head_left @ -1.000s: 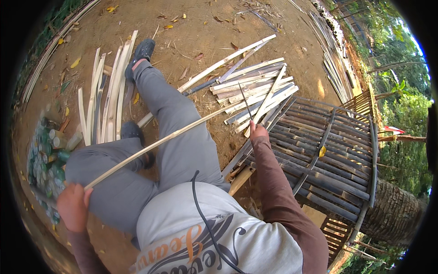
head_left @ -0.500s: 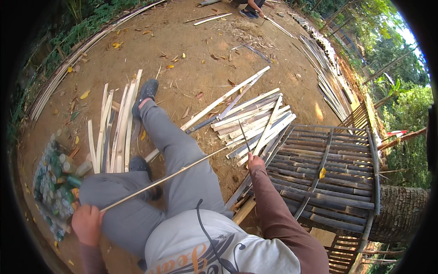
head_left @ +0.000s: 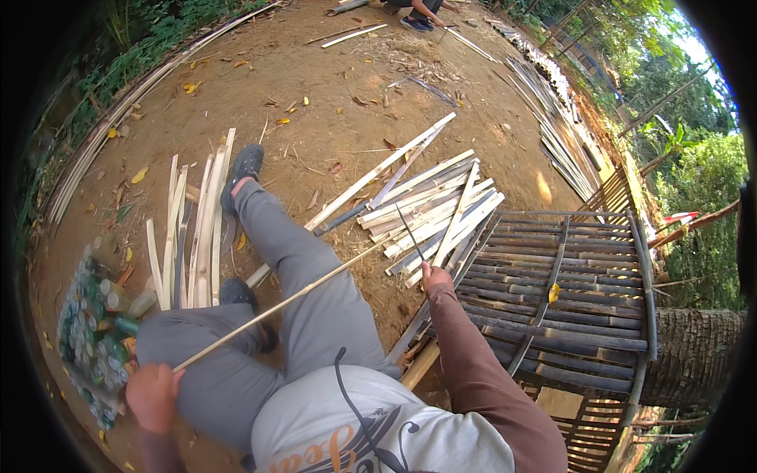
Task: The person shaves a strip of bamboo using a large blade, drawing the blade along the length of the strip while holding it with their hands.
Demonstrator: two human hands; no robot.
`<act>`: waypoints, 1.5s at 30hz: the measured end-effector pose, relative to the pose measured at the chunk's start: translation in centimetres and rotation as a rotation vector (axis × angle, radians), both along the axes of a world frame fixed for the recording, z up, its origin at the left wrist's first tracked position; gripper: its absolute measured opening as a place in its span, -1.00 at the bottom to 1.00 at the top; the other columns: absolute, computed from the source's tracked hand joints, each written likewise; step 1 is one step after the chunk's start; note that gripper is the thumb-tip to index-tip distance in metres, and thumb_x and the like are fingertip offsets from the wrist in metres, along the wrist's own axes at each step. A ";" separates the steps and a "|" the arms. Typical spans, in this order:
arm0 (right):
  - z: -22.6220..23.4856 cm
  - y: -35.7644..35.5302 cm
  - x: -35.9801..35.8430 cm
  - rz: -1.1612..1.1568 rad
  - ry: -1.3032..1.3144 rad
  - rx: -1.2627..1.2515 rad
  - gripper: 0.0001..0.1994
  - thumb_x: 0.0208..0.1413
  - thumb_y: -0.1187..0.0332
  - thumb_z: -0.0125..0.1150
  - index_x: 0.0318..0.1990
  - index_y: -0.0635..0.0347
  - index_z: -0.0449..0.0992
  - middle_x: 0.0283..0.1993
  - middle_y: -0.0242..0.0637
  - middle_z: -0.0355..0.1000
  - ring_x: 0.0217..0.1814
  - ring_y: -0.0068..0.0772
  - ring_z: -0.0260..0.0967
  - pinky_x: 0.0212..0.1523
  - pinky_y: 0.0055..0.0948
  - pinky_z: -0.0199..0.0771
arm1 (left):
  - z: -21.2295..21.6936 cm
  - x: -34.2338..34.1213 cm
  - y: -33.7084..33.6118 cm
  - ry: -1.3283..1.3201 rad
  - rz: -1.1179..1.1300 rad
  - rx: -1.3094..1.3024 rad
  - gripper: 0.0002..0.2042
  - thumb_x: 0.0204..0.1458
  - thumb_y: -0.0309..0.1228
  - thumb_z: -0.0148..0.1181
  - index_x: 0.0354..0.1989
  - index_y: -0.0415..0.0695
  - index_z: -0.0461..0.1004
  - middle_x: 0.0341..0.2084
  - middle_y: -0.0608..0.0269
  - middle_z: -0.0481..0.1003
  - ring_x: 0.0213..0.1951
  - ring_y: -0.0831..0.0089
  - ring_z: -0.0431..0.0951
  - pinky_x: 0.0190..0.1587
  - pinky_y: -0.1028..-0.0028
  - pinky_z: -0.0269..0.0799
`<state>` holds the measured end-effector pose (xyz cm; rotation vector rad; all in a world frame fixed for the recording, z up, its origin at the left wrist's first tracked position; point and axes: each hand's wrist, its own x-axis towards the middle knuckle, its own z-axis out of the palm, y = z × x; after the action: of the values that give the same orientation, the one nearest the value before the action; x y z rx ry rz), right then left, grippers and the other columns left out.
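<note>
Ground of brown bare earth (head_left: pixel 331 79), strewn with yellow leaves, spread around the seated person. A dark slatted bamboo bench (head_left: pixel 568 339) stood to the right, close by the right forearm, so that elbow seemed to need short, controlled strokes to stay clear of it. Grey-trousered legs (head_left: pixel 284 244) stretched ahead; any edge was best kept beyond the knees. A loose heap of pale split bamboo strips (head_left: pixel 430 197) lay past the right hand, and a cluster of green and clear glass bottles (head_left: pixel 95 315) sat near the left hand, which called for care in drawing that hand back.

The long, narrow, pale bamboo strip (head_left: pixel 272 312) slanted across both legs, from the left hand up toward the heap. The left hand (head_left: pixel 154 394) was closed around its near end; a firm, steady hold there would likely have kept it from twisting. The right hand (head_left: pixel 436 277) was wrapped around the lower end of a thin dark blade (head_left: pixel 410 232), pointing away from the body. Whether blade and strip touched could not be told. A shallow, even angle between them, with light pressure, seemed the safest way to work.
</note>
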<state>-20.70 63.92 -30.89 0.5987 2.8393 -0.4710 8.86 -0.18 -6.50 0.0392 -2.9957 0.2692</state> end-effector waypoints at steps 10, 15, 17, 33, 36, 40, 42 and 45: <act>5.1 -5.4 3.2 0.426 -0.049 0.094 -0.41 0.47 -0.18 -0.03 -0.04 0.25 0.63 -0.12 0.14 0.64 -0.01 0.27 0.60 0.08 0.07 0.56 | 1.1 -0.2 -0.1 -0.040 0.007 0.048 -0.64 -0.04 -0.16 0.47 -0.50 -0.07 0.37 -0.51 0.13 0.39 -0.40 0.02 0.48 -0.32 0.08 0.36; 0.2 -0.3 -0.3 -0.102 0.022 0.115 -0.40 0.48 -0.16 -0.09 0.07 0.24 0.64 -0.07 0.19 0.63 0.04 0.33 0.58 0.12 0.07 0.56 | 0.8 -0.6 -0.2 -0.043 -0.001 0.086 -0.63 -0.03 -0.18 0.47 -0.50 -0.10 0.37 -0.51 0.09 0.41 -0.40 -0.03 0.49 -0.33 0.05 0.34; 0.9 -2.0 -0.3 -0.046 0.082 0.008 -0.41 0.47 -0.15 -0.06 0.09 0.23 0.65 -0.05 0.24 0.62 0.06 0.31 0.57 0.12 0.07 0.54 | 0.9 -0.3 -0.1 -0.065 0.021 0.095 -0.63 -0.03 -0.18 0.47 -0.50 -0.11 0.37 -0.51 0.08 0.41 -0.40 -0.03 0.49 -0.33 0.05 0.34; -0.2 -6.3 5.6 0.343 0.148 -0.132 -0.43 0.47 -0.13 -0.01 -0.06 0.27 0.65 -0.20 0.22 0.60 -0.06 0.36 0.56 -0.04 0.12 0.53 | 1.9 -0.9 -0.3 -0.163 0.026 0.090 -0.63 0.10 -0.18 0.39 -0.45 -0.15 0.33 -0.48 0.05 0.39 -0.38 -0.05 0.46 -0.33 0.04 0.34; 0.1 -5.0 5.2 0.366 0.011 -0.037 -0.37 0.43 -0.22 -0.03 0.05 0.23 0.63 -0.11 0.22 0.62 0.02 0.33 0.58 0.08 0.10 0.55 | 2.4 -0.9 -0.4 -0.165 0.027 0.071 -0.62 0.10 -0.18 0.40 -0.45 -0.15 0.32 -0.49 0.05 0.39 -0.39 -0.05 0.46 -0.34 0.04 0.34; -1.2 -1.4 1.4 -0.152 -0.026 0.088 -0.31 0.46 -0.25 -0.14 0.01 0.28 0.64 -0.04 0.20 0.63 0.08 0.29 0.57 0.12 0.11 0.54 | 2.5 -1.6 0.0 -0.149 0.015 0.095 -0.62 0.08 -0.19 0.41 -0.45 -0.15 0.32 -0.50 0.05 0.38 -0.39 -0.05 0.46 -0.35 0.04 0.34; -1.7 -1.8 1.7 -0.149 0.052 0.062 -0.34 0.47 -0.22 -0.12 -0.04 0.27 0.64 -0.10 0.23 0.62 0.03 0.31 0.57 0.07 0.12 0.53 | 2.4 -1.7 0.0 -0.148 0.016 0.107 -0.62 0.08 -0.19 0.42 -0.46 -0.15 0.32 -0.51 0.05 0.38 -0.39 -0.05 0.46 -0.35 0.04 0.34; -0.4 -4.2 2.7 0.054 0.031 0.036 -0.37 0.48 -0.20 -0.11 -0.08 0.24 0.64 -0.13 0.25 0.61 0.01 0.33 0.56 0.05 0.14 0.52 | 2.3 -1.1 0.1 -0.164 0.041 0.108 -0.61 0.08 -0.19 0.42 -0.46 -0.15 0.32 -0.51 0.04 0.38 -0.39 -0.06 0.46 -0.35 0.04 0.34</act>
<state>-17.97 59.68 -31.33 0.5244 2.8913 -0.4243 7.73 -0.03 -4.18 0.0937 -3.1725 0.1192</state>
